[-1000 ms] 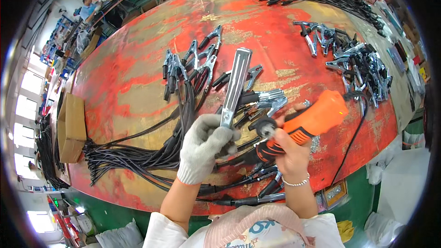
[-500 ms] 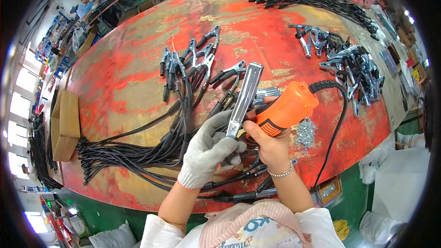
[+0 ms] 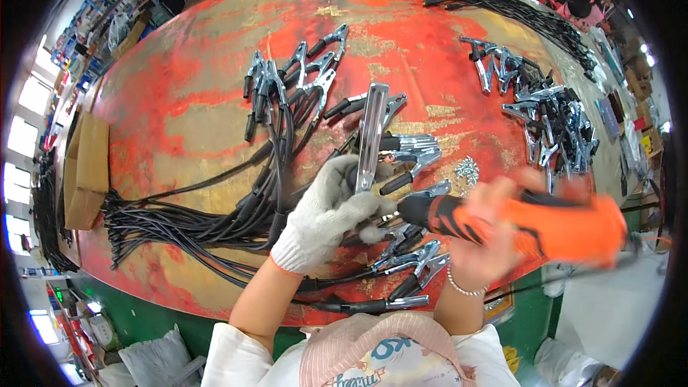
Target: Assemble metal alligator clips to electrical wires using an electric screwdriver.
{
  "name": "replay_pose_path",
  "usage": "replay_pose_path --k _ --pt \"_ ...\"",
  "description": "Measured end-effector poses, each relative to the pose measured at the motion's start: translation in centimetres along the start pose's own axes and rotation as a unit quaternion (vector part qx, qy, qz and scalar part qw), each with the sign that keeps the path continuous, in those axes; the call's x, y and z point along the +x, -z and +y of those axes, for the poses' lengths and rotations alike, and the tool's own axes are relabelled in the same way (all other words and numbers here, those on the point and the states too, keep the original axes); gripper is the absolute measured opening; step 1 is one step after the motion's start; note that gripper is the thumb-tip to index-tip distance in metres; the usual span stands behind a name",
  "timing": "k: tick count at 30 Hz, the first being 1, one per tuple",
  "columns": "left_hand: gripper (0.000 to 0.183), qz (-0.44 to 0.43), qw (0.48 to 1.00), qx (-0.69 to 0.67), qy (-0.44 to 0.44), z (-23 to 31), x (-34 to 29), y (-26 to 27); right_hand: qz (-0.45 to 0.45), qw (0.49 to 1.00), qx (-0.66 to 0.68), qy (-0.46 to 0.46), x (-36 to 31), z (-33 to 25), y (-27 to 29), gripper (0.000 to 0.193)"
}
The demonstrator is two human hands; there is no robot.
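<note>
My left hand (image 3: 315,218), in a pale knitted glove, is closed around the lower end of a silver metal clamp (image 3: 371,132), which stands nearly upright. In my bare right hand (image 3: 491,244), blurred by motion, is an orange and black power screwdriver (image 3: 573,231). Its black nose points left at my gloved fingers and the clamp's lower end; whether the tip touches cannot be told. Several silver clamps (image 3: 419,154) with black grips lie just beyond and below my hands. A small heap of screws or nuts (image 3: 467,171) sits above the tool's nose.
Black cables (image 3: 168,226) with clamps spread over the table's left half. A cardboard box (image 3: 87,172) stands at the left edge. Loose clamps (image 3: 552,125) are piled at right, near a cable bundle (image 3: 494,11). Other people are at the far corners.
The screwdriver has swung from pointing up and away to lying sideways, its body moved right. The clamp in my left hand now stands more upright. My view has shifted slightly.
</note>
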State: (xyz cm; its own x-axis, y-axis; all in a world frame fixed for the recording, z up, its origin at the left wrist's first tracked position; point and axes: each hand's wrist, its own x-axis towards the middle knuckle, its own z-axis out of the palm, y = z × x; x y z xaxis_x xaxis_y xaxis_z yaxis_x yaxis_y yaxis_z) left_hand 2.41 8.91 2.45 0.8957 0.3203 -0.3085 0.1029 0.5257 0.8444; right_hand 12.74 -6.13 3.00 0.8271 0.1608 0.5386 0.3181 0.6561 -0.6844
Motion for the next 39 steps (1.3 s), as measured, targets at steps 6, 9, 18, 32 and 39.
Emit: replay_pose_path --k 6,9,18,32,39 --pt "0.051 0.019 0.998 -0.045 -0.036 -0.6 0.9 -0.4 -0.101 0.961 0.192 0.172 1.4 -3.7 -0.4 0.056" --pt "0.051 0.019 0.997 -0.05 -0.047 -0.6 0.9 -0.6 -0.065 0.964 0.2 0.166 1.2 -3.4 -1.3 0.054" --pt "0.045 0.015 0.998 -0.026 -0.053 -0.9 0.8 0.0 -0.024 0.981 0.093 0.17 0.9 -3.3 -2.8 0.063" --pt "0.038 0.016 0.999 0.018 -0.035 -1.0 0.9 -0.9 -0.052 0.977 0.104 0.179 0.7 -3.2 -3.9 0.069" --pt "0.039 0.034 0.99 0.119 -0.064 -0.9 1.7 -0.4 -0.051 0.967 0.179 0.173 1.1 -3.9 -4.2 0.05"
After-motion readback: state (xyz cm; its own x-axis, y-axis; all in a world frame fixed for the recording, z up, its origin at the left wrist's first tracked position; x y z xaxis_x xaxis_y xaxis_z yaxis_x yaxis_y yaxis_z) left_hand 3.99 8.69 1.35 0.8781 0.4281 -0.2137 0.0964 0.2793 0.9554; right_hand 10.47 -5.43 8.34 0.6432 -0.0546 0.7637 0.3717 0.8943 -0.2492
